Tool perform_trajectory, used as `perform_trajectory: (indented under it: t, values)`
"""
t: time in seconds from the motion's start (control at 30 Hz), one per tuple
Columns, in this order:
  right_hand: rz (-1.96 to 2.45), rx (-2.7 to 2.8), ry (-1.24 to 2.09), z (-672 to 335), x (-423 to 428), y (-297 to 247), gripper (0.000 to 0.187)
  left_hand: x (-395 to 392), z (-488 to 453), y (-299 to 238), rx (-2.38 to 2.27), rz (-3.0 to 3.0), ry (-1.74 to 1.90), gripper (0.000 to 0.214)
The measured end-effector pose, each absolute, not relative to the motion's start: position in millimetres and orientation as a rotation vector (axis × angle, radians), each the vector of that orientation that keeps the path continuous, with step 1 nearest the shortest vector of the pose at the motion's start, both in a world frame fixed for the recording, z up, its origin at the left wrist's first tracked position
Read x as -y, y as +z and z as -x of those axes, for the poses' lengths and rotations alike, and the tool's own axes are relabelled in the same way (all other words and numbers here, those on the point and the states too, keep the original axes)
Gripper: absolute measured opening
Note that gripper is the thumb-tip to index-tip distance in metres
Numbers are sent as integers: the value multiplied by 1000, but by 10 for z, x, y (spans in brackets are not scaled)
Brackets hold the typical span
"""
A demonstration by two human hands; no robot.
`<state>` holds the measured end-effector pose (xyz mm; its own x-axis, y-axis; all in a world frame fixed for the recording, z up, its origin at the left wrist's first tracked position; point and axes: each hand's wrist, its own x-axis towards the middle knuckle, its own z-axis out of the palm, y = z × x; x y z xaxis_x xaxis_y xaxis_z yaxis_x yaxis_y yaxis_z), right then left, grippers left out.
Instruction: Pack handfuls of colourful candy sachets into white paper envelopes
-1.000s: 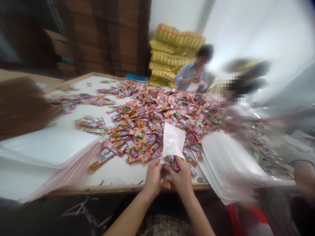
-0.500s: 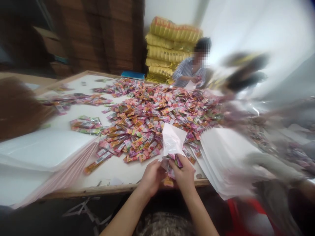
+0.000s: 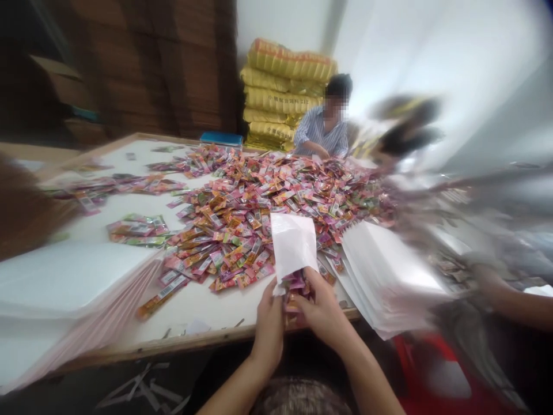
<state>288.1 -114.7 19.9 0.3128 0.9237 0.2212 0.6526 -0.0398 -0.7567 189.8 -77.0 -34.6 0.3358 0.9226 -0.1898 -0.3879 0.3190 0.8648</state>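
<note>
Both my hands meet at the near edge of the table. My left hand (image 3: 268, 323) is closed on the open mouth of a white plastic bag (image 3: 292, 245) that stands up above the fingers. My right hand (image 3: 322, 308) is closed on a bunch of small pink and orange sachets (image 3: 294, 286) at the bag's mouth. Just beyond the bag lies a big heap of colourful sachets (image 3: 276, 202) spread over the white table (image 3: 203, 302).
Stacks of white bags lie at the left (image 3: 73, 276) and at the right (image 3: 384, 271). A person in a striped shirt (image 3: 322, 132) sits across the table before yellow sacks (image 3: 280, 92). Another person's arm (image 3: 510, 297) reaches in at the right.
The view has swung right and is more blurred. My hands have risen a little with the bag, which now stands more upright; the grip is the same.
</note>
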Motion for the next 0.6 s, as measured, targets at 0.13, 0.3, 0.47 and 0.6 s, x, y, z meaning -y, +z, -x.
perform_trajectory:
  t: [0.13,0.3,0.47,0.6]
  values:
    - [1874,1439,154,-2699,1239,-30,42,846,-1821,-414,-730,-790,978,37]
    - [2186,1418,59,-2691,983,-211,23,971,-1772,-367,-625,-632,918,33]
    - [1908,1487,292,-2723,1185,-101,34,976,-1745,-278,-611,-492,899,35]
    - [1935,1489,68,-2688,1275,-252,28,1079,-1750,-340,-609,-528,839,31]
